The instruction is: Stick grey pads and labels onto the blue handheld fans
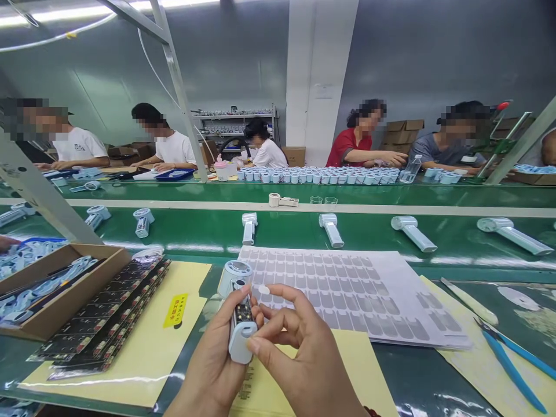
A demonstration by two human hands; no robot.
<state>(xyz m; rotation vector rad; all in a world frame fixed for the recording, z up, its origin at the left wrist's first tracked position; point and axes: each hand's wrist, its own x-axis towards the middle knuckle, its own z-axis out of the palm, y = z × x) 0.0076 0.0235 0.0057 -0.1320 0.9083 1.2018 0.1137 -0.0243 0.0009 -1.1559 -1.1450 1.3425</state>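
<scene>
Head view: the left hand (217,359) wraps a small pale-blue fan (238,313), fingers curled around its handle, thumb up along the open side where a dark circuit strip shows. The fan stands nearly upright, its long axis running from the palm up and away toward the round head, which sits above the fingertips. The right hand (299,353) is just beside it, to the right, thumb and forefinger pinching a small clear sticker (263,289) level with the upper handle, the other fingers loosely spread. Sticker and fan are close but a slight gap shows between them; the right hand is the nearer one to the sticker sheet (347,289), which lies flat on the surface straight ahead, rows of oval pieces partly peeled.

Left of the hands, a stack of dark boards (108,318) rests on a yellow sheet bearing a yellow label (175,310); its writing is too small to read. Blue tweezers (512,359) lie far right. More fans ride the green belt (456,237) beyond, with other people seated across it
</scene>
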